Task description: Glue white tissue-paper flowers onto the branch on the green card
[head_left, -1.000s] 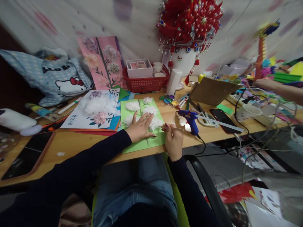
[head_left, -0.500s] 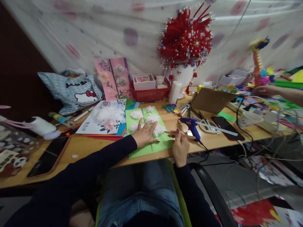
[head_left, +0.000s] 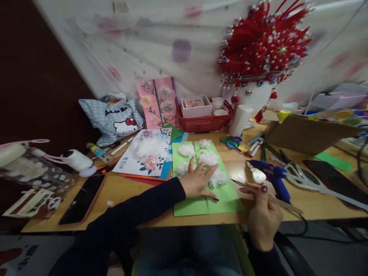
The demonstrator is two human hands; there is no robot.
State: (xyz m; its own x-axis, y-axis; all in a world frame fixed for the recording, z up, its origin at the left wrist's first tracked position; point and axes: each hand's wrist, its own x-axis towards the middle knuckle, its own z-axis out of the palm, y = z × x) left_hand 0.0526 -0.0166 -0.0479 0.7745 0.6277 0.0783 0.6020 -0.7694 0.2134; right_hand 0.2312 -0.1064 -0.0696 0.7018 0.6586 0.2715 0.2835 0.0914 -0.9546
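Observation:
A light green card (head_left: 189,209) lies near the table's front edge, with fluffy white flowers (head_left: 209,158) and a painted dark stem on it. My left hand (head_left: 198,181) rests on the card with fingers spread, among the lower flowers. Just right of the card, my right hand (head_left: 263,214) pinches a slim wooden stick with a dark pointed tip (head_left: 283,201), much like a paintbrush. Its tip is by the card's right edge; whether it touches I cannot tell. Beyond that hand lies a blue glue gun (head_left: 271,174).
To the left are a white sheet with flowers (head_left: 133,161) on coloured papers and a phone (head_left: 83,199). Behind stand a pink flower picture (head_left: 158,103), a red basket (head_left: 204,124) and a red beaded headdress (head_left: 264,46). Scissors (head_left: 304,176) lie at right.
The view has turned left and come closer, so things appear shifted right and larger. Another person's hand at the far right has left the view. Both my hands keep their holds.

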